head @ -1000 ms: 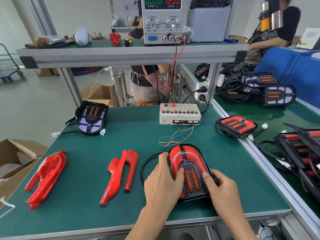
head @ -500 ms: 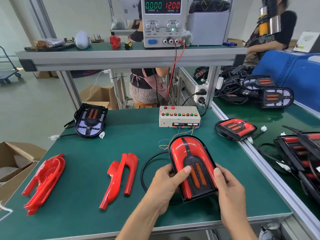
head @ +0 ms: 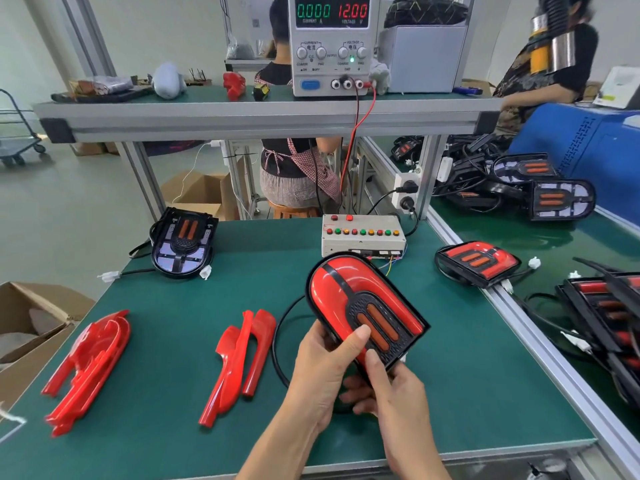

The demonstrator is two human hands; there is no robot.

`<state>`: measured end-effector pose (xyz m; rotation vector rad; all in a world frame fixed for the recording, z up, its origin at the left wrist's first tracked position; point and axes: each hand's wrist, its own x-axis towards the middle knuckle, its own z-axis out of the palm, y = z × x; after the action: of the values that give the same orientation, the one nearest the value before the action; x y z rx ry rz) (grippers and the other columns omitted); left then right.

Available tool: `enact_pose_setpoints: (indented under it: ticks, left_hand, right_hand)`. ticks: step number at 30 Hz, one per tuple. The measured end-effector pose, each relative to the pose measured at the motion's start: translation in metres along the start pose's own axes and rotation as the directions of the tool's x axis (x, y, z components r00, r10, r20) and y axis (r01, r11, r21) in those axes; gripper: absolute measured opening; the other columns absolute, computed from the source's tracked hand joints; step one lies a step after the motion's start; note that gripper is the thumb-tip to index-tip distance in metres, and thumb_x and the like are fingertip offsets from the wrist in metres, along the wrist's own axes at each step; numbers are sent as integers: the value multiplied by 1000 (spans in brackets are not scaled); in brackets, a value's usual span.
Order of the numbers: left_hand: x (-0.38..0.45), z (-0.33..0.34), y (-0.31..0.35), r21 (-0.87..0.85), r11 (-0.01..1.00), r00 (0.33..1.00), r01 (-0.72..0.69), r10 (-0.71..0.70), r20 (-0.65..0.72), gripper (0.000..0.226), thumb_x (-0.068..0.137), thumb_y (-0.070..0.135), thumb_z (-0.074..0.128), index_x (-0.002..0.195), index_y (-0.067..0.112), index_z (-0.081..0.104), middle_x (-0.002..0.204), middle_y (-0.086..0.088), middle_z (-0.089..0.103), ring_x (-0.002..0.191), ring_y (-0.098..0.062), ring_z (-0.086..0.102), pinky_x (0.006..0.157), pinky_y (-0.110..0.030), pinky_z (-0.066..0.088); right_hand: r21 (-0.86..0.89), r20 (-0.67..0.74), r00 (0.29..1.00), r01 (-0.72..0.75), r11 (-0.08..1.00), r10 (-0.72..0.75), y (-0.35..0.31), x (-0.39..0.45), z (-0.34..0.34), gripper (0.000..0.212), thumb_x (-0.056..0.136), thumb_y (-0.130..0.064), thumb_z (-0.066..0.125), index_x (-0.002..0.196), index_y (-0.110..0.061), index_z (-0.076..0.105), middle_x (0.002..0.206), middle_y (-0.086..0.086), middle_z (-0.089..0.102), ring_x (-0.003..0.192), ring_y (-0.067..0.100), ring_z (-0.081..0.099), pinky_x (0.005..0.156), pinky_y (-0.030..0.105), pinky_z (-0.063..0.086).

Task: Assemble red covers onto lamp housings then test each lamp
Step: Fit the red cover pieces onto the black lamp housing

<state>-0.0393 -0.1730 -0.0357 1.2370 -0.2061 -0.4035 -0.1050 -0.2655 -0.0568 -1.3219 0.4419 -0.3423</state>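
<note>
Both my hands hold a lamp with red covers fitted, lifted off the green mat and tilted toward me. My left hand grips its lower left edge, thumb on the black centre. My right hand pinches the bottom edge from below. The lamp's black cable loops on the mat. Loose red covers lie in a pair at mid-left and a pile at far left. A bare housing sits at the back left. The test box with coloured buttons stands behind the lamp.
A power supply reading 12.00 V stands on the upper shelf, leads running down to the test box. A finished lamp lies at the mat's right edge. More lamps crowd the right-hand table. Cardboard boxes sit at left. People work behind.
The lamp went from lying flat on the mat under both hands to being lifted and tilted up. My right hand slid from its right side to its bottom edge.
</note>
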Motion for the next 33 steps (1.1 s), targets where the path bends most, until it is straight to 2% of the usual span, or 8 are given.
enact_pose_setpoints:
  ticks: [3,5,9,13,19,24,28,33]
  left_hand:
    - [1,-5,1,93,994,998,-61,61,7,40,67,51,88,100,32,73,104,-4,78,92,-15,74,72,-21,55]
    - [3,-6,2,108,990,996,-87,85,25,42,71,52,86,104,30,73,109,-4,77,101,-17,73,81,-23,56]
    - [10,-8,13,-80,997,999,-18,22,48,68,87,67,64,130,14,64,128,-13,69,120,-27,65,101,-40,52]
    - [19,-10,25,-219,976,1000,-4,-2,-29,63,95,58,54,133,8,63,131,-16,67,125,-29,62,111,-53,44]
    - [17,-15,25,-258,966,1000,2,-9,-27,55,101,45,50,133,2,62,131,-20,66,125,-33,62,112,-58,41]
    - [15,-16,29,-228,973,999,20,-10,46,58,100,58,46,133,14,65,136,-16,64,130,-30,59,109,-49,45]
    - [14,-16,26,-211,977,998,-44,52,33,43,96,44,61,126,14,68,130,-18,67,123,-33,63,98,-44,55]
    - [15,-19,25,-269,963,998,-34,45,33,49,90,39,70,128,9,65,130,-21,66,119,-34,65,95,-45,56]
  right_hand:
    - [4,4,1000,-4,1000,4,2,-2,-1,38,91,-39,63,102,-4,70,73,20,75,60,35,73,48,27,55]
    - [21,-2,1000,-9,1000,9,2,-3,-1,42,86,-43,64,102,-5,70,73,21,75,61,36,74,49,27,56]
    - [32,-6,1000,-6,999,6,2,-4,-2,53,77,-50,65,102,-3,67,73,22,74,63,39,74,50,26,57]
    - [6,11,1000,11,1000,-12,3,-6,-1,53,77,-50,67,103,-3,66,73,22,74,63,39,74,51,27,58]
    - [-6,16,999,33,999,-33,4,-9,-2,52,77,-46,69,102,-1,66,73,22,74,63,40,73,52,28,58]
    - [-25,3,999,50,998,-50,3,-10,1,53,74,-49,69,102,-3,66,71,21,74,60,38,73,51,29,58]
    - [-20,13,999,37,999,-37,4,-9,0,50,77,-47,69,103,-4,66,72,21,75,63,38,74,52,29,59]
    - [2,32,999,20,1000,-20,3,-10,1,50,76,-45,70,106,-5,67,83,17,78,76,33,78,58,27,61]
